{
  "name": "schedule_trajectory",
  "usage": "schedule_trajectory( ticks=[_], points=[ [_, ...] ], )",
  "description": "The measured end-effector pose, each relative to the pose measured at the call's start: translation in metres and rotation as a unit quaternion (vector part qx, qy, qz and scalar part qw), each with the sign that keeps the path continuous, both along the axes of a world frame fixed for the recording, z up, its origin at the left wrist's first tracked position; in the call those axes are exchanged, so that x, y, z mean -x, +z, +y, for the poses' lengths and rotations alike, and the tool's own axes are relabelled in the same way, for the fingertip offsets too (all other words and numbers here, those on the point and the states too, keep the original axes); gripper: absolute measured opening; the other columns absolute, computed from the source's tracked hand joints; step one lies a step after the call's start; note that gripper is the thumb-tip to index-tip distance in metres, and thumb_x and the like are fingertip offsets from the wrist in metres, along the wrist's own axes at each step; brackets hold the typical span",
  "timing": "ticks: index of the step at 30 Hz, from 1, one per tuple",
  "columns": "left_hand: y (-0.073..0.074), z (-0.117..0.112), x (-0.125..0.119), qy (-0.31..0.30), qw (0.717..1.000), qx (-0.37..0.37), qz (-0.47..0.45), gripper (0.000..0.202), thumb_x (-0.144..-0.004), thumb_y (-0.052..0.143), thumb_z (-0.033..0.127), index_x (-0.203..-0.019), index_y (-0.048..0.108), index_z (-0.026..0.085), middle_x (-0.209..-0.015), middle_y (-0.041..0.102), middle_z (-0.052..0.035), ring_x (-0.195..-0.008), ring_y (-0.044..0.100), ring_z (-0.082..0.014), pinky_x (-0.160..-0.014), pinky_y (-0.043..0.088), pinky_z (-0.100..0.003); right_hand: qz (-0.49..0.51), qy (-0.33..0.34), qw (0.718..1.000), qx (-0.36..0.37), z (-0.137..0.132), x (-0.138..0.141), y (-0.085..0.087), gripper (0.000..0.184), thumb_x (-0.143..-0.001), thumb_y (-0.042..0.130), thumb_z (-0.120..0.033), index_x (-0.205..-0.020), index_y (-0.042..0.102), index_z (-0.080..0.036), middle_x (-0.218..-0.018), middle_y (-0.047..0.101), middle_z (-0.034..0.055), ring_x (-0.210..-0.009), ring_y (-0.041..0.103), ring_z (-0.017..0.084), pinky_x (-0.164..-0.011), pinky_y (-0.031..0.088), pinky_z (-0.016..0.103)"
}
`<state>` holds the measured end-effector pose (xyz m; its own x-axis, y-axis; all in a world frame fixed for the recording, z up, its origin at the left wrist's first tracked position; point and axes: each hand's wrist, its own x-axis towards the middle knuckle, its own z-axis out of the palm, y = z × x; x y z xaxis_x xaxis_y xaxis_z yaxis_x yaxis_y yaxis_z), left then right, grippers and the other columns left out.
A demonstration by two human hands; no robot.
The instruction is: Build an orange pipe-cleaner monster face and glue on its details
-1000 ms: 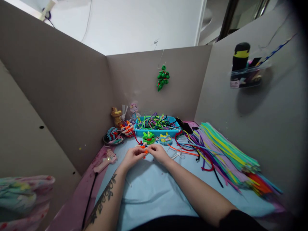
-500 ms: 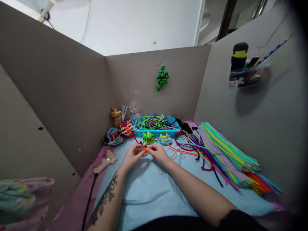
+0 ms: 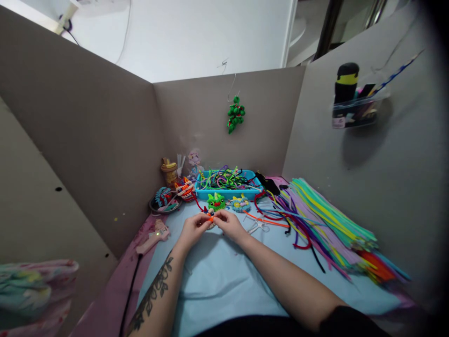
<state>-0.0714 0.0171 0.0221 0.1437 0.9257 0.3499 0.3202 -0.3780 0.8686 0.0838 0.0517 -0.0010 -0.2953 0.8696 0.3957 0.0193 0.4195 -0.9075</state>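
Fingertips pinched and almost meeting, my left hand (image 3: pixel 193 229) and my right hand (image 3: pixel 229 225) hold a small orange pipe-cleaner piece (image 3: pixel 211 219) between them. White and dark blue bits show around the orange, but the fingers hide most of its shape. Just beyond my hands sit a green pipe-cleaner creature face (image 3: pixel 216 202) and a blue-and-yellow one (image 3: pixel 240 203). To the right of my right hand lie scissors (image 3: pixel 258 226) and an orange pipe cleaner (image 3: pixel 270 221).
A blue tray (image 3: pixel 229 194) of tangled pipe cleaners stands at the back. Bundled pipe cleaners (image 3: pixel 329 220) cover the right side. At left are a dark bowl (image 3: pixel 164 209) and a pink glue gun (image 3: pixel 153 239) with its black cord. Grey panels enclose the table.
My fingertips have shifted slightly around the orange piece and less of it shows between them. Both forearms stay nearly in place; the view has moved a little.
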Motion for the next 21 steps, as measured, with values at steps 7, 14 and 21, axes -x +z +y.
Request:
schedule_trajectory(
  ticks=[7,14,21],
  points=[
    [-0.006,0.004,0.001,0.016,1.000,0.009,-0.014,0.029,-0.071,0.063,0.039,-0.086,0.064,0.013,-0.080,0.068,-0.0071,-0.072,0.063,-0.0172,-0.066,0.050,-0.028,-0.006,-0.004,0.999,-0.035,-0.004,0.001,0.003,0.016,-0.076,0.052,-0.024,-0.085,0.062,-0.016,-0.079,0.063,0.0025,-0.069,0.055,0.013,-0.066,0.043,0.024],
    [-0.009,0.006,0.001,0.035,0.999,-0.001,-0.010,0.027,-0.070,0.064,0.038,-0.084,0.062,0.014,-0.077,0.067,-0.0056,-0.069,0.062,-0.0160,-0.065,0.050,-0.027,-0.042,-0.027,0.999,-0.021,-0.002,0.001,0.000,0.014,-0.075,0.052,-0.025,-0.072,0.061,-0.015,-0.065,0.060,0.0003,-0.062,0.053,0.013,-0.059,0.041,0.023],
    [-0.016,0.010,0.003,0.009,0.999,0.011,-0.038,0.023,-0.072,0.063,0.033,-0.085,0.056,0.015,-0.077,0.066,-0.0042,-0.069,0.064,-0.0163,-0.063,0.051,-0.028,-0.032,-0.013,0.999,-0.034,-0.003,0.002,-0.001,0.015,-0.076,0.054,-0.025,-0.082,0.065,-0.017,-0.076,0.064,0.0021,-0.066,0.055,0.013,-0.064,0.042,0.023]
  ],
)
